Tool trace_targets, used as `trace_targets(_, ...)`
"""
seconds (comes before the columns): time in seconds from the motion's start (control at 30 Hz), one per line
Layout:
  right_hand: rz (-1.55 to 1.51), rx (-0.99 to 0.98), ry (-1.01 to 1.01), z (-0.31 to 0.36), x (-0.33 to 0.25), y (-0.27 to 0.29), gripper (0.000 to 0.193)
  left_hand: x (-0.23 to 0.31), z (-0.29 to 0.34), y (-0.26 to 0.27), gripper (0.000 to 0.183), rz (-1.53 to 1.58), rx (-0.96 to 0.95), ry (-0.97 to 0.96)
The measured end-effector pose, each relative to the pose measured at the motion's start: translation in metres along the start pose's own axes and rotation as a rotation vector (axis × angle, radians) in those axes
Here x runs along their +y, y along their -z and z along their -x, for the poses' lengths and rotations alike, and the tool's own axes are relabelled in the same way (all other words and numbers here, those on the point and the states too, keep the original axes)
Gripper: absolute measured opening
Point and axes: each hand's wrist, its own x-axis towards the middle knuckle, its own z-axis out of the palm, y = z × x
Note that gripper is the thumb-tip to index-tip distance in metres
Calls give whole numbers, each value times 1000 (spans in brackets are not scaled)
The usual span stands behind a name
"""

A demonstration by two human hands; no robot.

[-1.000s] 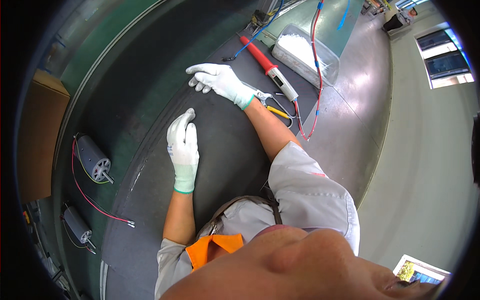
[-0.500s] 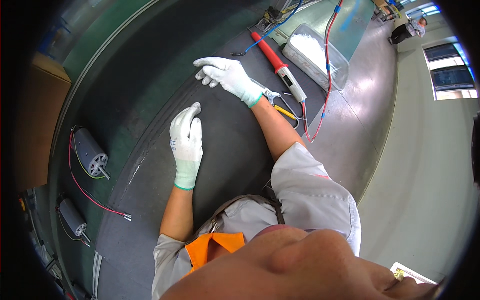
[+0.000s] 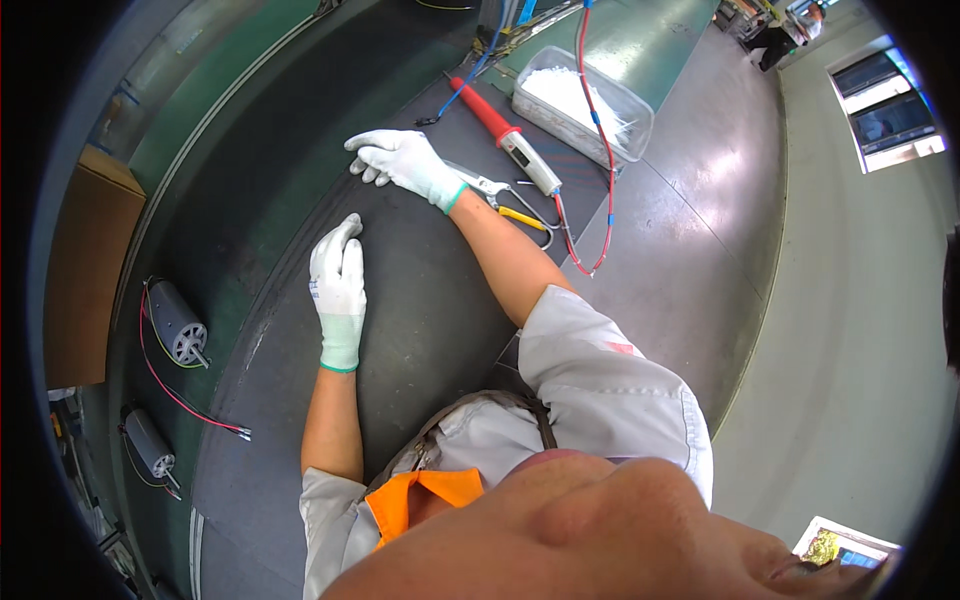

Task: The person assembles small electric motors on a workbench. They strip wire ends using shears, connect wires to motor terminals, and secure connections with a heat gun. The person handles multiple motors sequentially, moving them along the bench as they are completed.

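Both my hands wear white gloves with green cuffs and rest over the dark mat (image 3: 420, 300). My left hand (image 3: 338, 270) holds nothing, its fingers stretched forward and slightly bent. Farther out and to the right, my right hand (image 3: 402, 166) is also empty, with fingers extended to the left and the lower ones a little curled. Scissor-like cutters (image 3: 485, 186) with a yellow-lined handle lie beside my right wrist, partly hidden by it. Just beyond is a red-and-grey handheld tester (image 3: 507, 136) with a red cable.
Two grey cylindrical motors, the nearer (image 3: 148, 443) and the farther (image 3: 177, 325) with red and black leads, lie at left by a cardboard box (image 3: 85, 270). A clear plastic tub (image 3: 635, 140) of small white pieces stands at back right. Another person (image 3: 785, 38) stands far off.
The whole view has shifted, so the bench and its tools appear farther left. My hands keep nearly the same pose and place over the mat.
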Motion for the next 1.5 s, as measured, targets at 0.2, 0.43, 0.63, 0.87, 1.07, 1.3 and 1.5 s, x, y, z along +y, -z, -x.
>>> trace_targets(0.2,25,-30,33,-2,4,2,29,-4,-1,-2,31,-20,-24,5)
trace_targets(0.43,40,25,45,-5,11,7,27,-8,-3,-13,31,-40,-35,-20)
trace_targets(0.63,65,39,94,-3,6,-1,27,-6,-1,-12,31,-88,-27,-22)
trace_targets(0.87,86,25,124,-7,9,-1,29,-18,-2,-13,31,-190,-22,-114)
trace_targets(1.07,155,21,162,-5,7,2,30,-29,-5,-19,33,-232,-37,-153)
trace_targets(1.3,140,45,146,-4,7,1,31,-34,-6,-20,33,-257,-44,-185)
trace_targets(1.5,130,65,166,-2,8,2,30,-41,-8,-23,32,-293,-41,-222)
